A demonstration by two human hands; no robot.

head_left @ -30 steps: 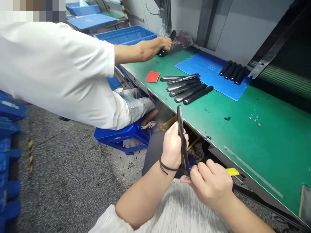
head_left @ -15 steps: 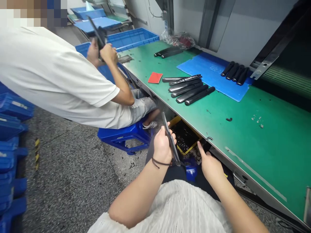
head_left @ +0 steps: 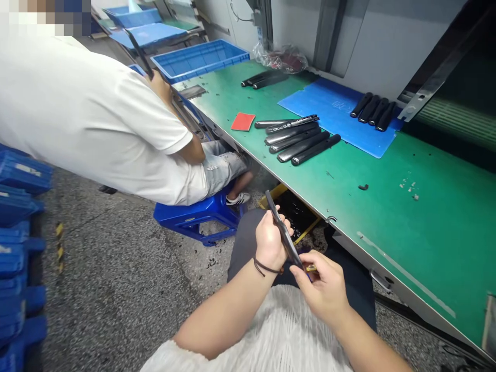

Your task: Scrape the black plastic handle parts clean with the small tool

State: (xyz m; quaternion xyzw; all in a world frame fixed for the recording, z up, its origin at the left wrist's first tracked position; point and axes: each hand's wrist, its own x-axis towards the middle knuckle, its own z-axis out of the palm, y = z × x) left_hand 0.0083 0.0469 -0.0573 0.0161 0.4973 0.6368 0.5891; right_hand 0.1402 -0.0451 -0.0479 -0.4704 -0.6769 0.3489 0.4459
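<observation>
The left hand [head_left: 270, 240] is at the lower centre of the frame, palm facing up, with a dark cord at the wrist. Its fingers curl around a black bar [head_left: 284, 232], which slants from upper left to lower right. The right hand [head_left: 325, 284] is to the right, its forearm entering from the lower right edge. Its thumb and forefinger are at the bar's lower end; its fingers are bent around a mostly hidden yellow item [head_left: 311, 268]. Whether they also pinch the bar cannot be told. Loose black bars [head_left: 298, 142] lie side by side on the green tabletop [head_left: 406, 222] at upper centre, beside a red square [head_left: 243, 122]. Four black pieces [head_left: 370, 112] rest on a blue sheet [head_left: 329, 111] at upper right. The sheet bears faint, illegible marks. Blue bins [head_left: 19, 175] at the left edge carry pale labels, too small to read. A co-worker [head_left: 116, 129] in white sits at upper left.
</observation>
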